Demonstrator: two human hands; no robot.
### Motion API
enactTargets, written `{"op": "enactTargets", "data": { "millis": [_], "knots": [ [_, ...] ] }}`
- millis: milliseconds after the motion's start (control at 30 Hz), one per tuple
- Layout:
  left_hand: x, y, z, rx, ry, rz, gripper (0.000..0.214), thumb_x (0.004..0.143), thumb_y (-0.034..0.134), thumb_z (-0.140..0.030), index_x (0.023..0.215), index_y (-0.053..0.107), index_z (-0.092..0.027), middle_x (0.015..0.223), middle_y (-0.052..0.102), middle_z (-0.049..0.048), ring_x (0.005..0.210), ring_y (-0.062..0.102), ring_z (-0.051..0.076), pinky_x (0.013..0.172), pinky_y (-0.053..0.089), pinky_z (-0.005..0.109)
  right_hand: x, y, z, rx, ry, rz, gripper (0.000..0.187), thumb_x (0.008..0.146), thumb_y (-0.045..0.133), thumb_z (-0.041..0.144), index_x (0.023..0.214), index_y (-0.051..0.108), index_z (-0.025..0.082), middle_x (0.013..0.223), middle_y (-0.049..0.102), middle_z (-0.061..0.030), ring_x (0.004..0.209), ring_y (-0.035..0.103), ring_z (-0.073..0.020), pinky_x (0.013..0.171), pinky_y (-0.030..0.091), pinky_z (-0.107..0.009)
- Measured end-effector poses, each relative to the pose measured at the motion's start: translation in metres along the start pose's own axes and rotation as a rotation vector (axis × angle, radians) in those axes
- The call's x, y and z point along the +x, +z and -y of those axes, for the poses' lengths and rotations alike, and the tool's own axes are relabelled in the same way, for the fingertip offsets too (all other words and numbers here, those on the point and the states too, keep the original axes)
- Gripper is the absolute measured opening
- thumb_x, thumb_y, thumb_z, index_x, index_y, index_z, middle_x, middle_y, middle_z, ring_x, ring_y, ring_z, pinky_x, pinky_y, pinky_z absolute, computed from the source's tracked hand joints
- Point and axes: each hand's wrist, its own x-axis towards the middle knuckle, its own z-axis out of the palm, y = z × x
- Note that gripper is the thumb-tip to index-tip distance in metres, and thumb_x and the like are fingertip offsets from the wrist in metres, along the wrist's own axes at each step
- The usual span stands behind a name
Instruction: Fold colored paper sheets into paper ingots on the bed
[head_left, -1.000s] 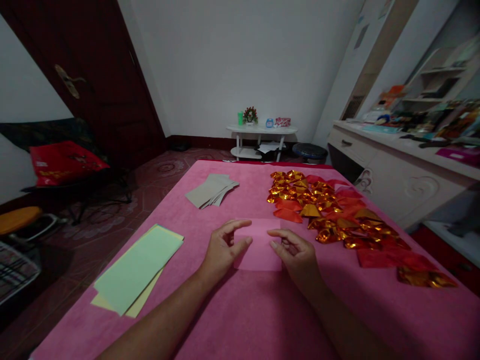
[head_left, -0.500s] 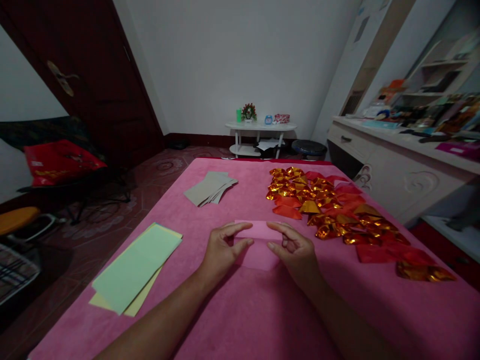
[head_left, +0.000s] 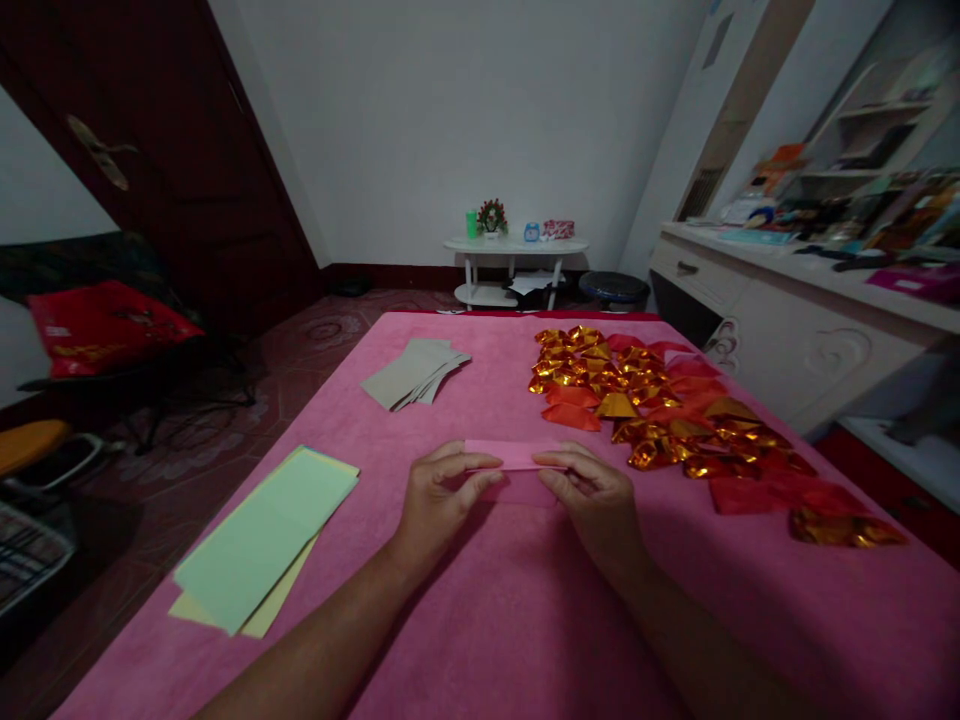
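A sheet of pink paper [head_left: 517, 455] is held between both hands over the middle of the pink-covered table [head_left: 480, 620]. It has a crease running across it, and its upper part is folded over. My left hand [head_left: 448, 492] pinches its left side between thumb and fingers. At the right side, my right hand [head_left: 589, 492] pinches the same sheet in a like way. The paper's lower part is hard to tell from the cloth, since both are pink.
Green and yellow sheets [head_left: 270, 540] lie at the left, with a fanned pile of grey paper [head_left: 416, 375] farther back. Folded gold and red paper pieces [head_left: 615, 380] cover the table's right side. Beyond stands a small white table [head_left: 517, 246]; a white dresser [head_left: 802, 300] is at right.
The pink paper's flap has folded over more, and it looks narrower from top to bottom. Both hands' fingers have closed in on the crease. The view has shifted slightly.
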Motion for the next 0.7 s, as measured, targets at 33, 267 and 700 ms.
{"op": "enactTargets", "data": {
  "millis": [33, 267, 700],
  "knots": [
    [-0.0001, -0.0002, -0.0004, -0.008, 0.008, -0.004, 0.007, 0.075, 0.071, -0.023, 0.078, 0.076, -0.019, 0.066, 0.062, 0.0016, 0.062, 0.056, 0.011, 0.056, 0.044, 0.021, 0.0004, 0.0002, 0.0012, 0.016, 0.001, 0.000, 0.011, 0.075, 0.067, 0.017, 0.080, 0.074, 0.024, 0.082, 0.065, -0.0019, 0.079, 0.062, -0.0151, 0.065, 0.049, -0.023],
    [0.0002, -0.0007, -0.0046, -0.029, 0.011, -0.004, 0.005, 0.075, 0.070, -0.020, 0.073, 0.074, -0.019, 0.072, 0.063, 0.0024, 0.070, 0.058, 0.013, 0.062, 0.046, 0.023, 0.0014, 0.0011, 0.0075, 0.143, 0.099, -0.062, 0.002, 0.068, 0.071, 0.018, 0.067, 0.069, 0.019, 0.076, 0.063, -0.0025, 0.073, 0.060, -0.0158, 0.061, 0.047, -0.024],
    [-0.0049, 0.0026, 0.0021, 0.061, -0.087, -0.085, 0.034, 0.070, 0.075, -0.029, 0.102, 0.068, -0.019, 0.096, 0.071, 0.0049, 0.084, 0.064, 0.017, 0.074, 0.051, 0.027, -0.0005, 0.0045, 0.0023, 0.260, 0.244, -0.146, 0.032, 0.060, 0.075, 0.019, 0.091, 0.066, 0.018, 0.082, 0.070, -0.0041, 0.073, 0.066, -0.0167, 0.066, 0.054, -0.027]
  ]
}}
